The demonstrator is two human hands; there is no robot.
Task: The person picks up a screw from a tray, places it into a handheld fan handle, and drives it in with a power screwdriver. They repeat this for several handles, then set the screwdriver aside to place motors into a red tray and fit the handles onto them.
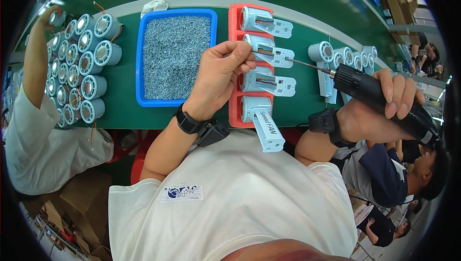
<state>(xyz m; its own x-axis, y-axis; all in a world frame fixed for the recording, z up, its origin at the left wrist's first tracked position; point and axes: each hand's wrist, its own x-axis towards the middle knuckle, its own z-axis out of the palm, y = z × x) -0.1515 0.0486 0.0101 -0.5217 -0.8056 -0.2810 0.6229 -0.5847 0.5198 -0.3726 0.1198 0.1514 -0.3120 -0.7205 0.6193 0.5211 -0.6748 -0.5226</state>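
My right hand (384, 102) grips a black electric screwdriver (360, 83), its long thin bit pointing left. The bit reaches the light-blue handle (282, 57) of the second-farthest fan body in a red holder (234, 102). My left hand (218, 71) is at that fan body, thumb and forefinger pinched together near the bit's line. Whatever the pinch holds is too small or hidden to make out. Several light-blue fan bodies with handles lie in the holder; the nearest handle (268, 129) hangs past the table edge.
A blue tray (139, 69) full of small screws stands left of the holder. Farther left are many round motor units (93, 87) with wires, where a co-worker's arm (36, 64) reaches in. More fan bodies (321, 52) stand at right. Another person (394, 170) sits at right.
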